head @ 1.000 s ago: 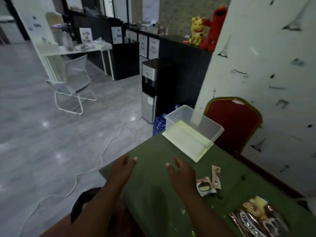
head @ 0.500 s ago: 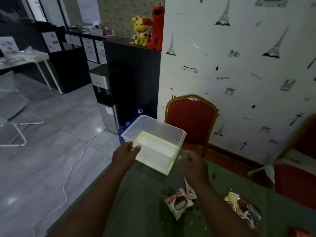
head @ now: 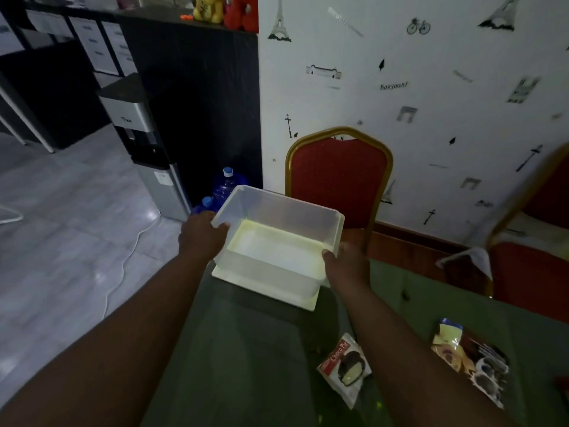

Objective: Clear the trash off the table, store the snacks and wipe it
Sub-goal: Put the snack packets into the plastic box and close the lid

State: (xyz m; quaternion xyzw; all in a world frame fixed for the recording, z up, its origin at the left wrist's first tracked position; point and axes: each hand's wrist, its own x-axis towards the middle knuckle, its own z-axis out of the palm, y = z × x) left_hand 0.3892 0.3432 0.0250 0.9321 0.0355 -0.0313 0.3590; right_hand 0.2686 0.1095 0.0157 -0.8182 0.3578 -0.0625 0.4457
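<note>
1. Now my left hand grips the left end of the clear plastic box, thumb hooked over the rim, fingers curled round the outside wall.
2. My right hand holds the near right corner the same way, thumb on the rim.
3. That box stands open and upright over a white lid at the far corner of the green table; whether it is lifted off the lid I cannot tell.
4. A Choco Pie packet lies just beside my right forearm, and a larger snack bag lies farther right.
5. A red chair stands behind the box.
</note>
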